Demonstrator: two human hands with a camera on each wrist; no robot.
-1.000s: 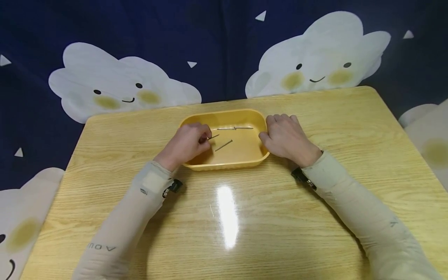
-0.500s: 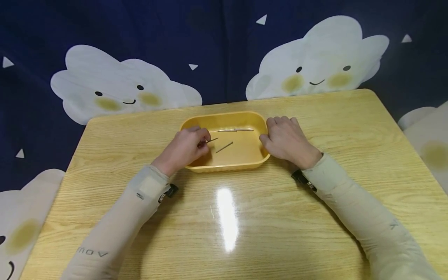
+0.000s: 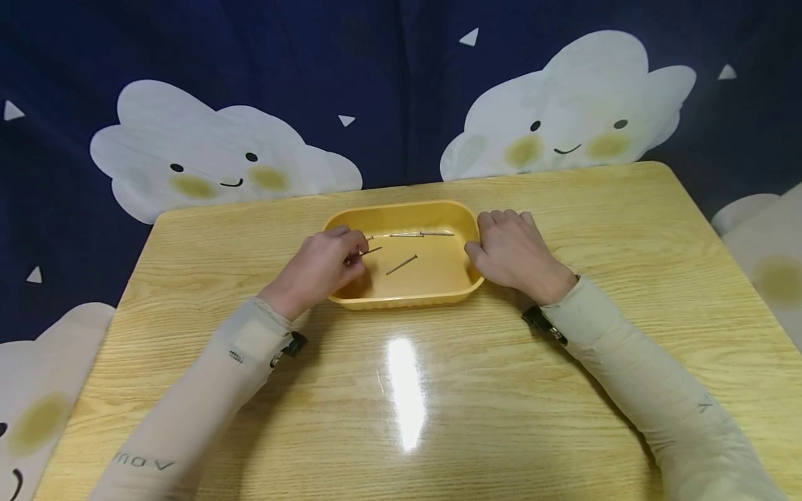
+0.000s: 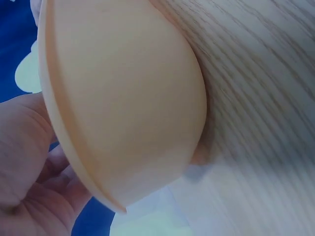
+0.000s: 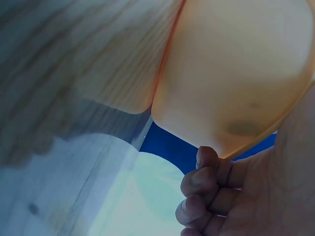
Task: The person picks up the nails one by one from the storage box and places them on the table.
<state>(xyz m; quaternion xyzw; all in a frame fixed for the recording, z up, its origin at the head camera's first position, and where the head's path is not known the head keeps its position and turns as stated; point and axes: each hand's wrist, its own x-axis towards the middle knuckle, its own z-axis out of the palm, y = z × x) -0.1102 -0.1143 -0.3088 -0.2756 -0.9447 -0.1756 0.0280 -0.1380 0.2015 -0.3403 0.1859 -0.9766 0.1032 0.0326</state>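
Note:
A yellow plastic tray (image 3: 401,302) lies on the wooden table, with several thin metal nails inside. My left hand (image 3: 322,264) reaches over the tray's left end and pinches a nail (image 3: 372,251) between thumb and fingers, its tip pointing right. Just behind those fingers another nail (image 3: 370,239) shows in part. One nail (image 3: 402,264) lies slanted mid-tray; two more nails (image 3: 436,234) lie end to end along the back wall. My right hand (image 3: 515,250) grips the tray's right rim, thumb at the inside, and its curled fingers (image 5: 197,183) show beside the outer wall in the right wrist view.
The wooden table (image 3: 501,403) reaches around the tray on all sides, with a bright light reflection in front of it. A dark blue curtain with cloud faces (image 3: 570,104) hangs right behind the table's far edge.
My left hand has drawn slightly left with the pinched nail, uncovering part of another nail behind it. The right hand keeps its grip on the rim, and the tray stays in place.

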